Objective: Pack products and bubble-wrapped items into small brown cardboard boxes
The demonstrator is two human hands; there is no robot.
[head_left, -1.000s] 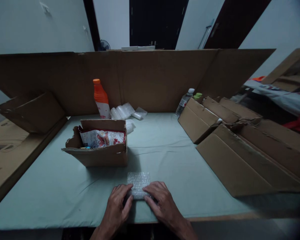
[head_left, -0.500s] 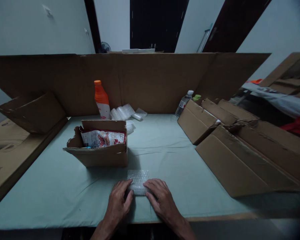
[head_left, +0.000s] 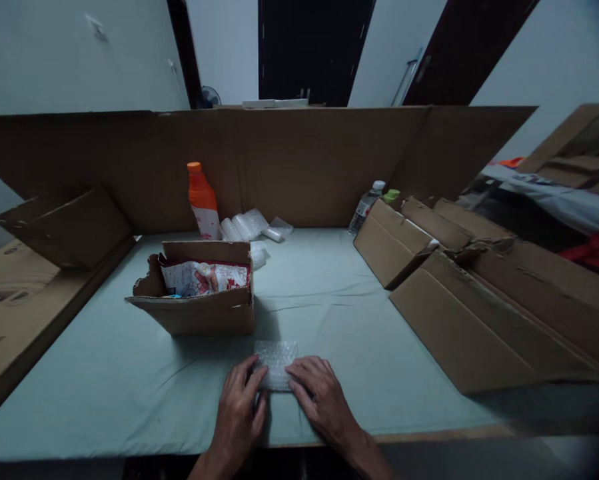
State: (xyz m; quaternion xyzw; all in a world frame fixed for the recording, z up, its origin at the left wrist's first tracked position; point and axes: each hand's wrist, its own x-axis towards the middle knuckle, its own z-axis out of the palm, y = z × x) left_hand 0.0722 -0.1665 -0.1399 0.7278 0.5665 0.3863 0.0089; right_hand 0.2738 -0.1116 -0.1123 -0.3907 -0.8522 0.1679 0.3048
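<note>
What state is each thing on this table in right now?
Bubble wrap: flat on table, under both hands' fingertips.
Left hand: palm down, fingers on wrap.
Right hand: palm down, fingers on wrap.
Small box: open, printed packet inside.
Orange bottle: upright, capped.
Water bottle: capped.

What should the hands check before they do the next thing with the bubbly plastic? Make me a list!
1. Left hand and right hand both touch the bubble wrap: ok.
2. Wrap lies on the table, not over its edge: ok.
3. Firm hold on the wrap: cannot tell, the hands cover its near side.
4. Something inside the wrap: cannot tell.
5. Box is open at the top, just behind the wrap: ok.
6. Room left in the box beside the packet: cannot tell from this angle.
</note>
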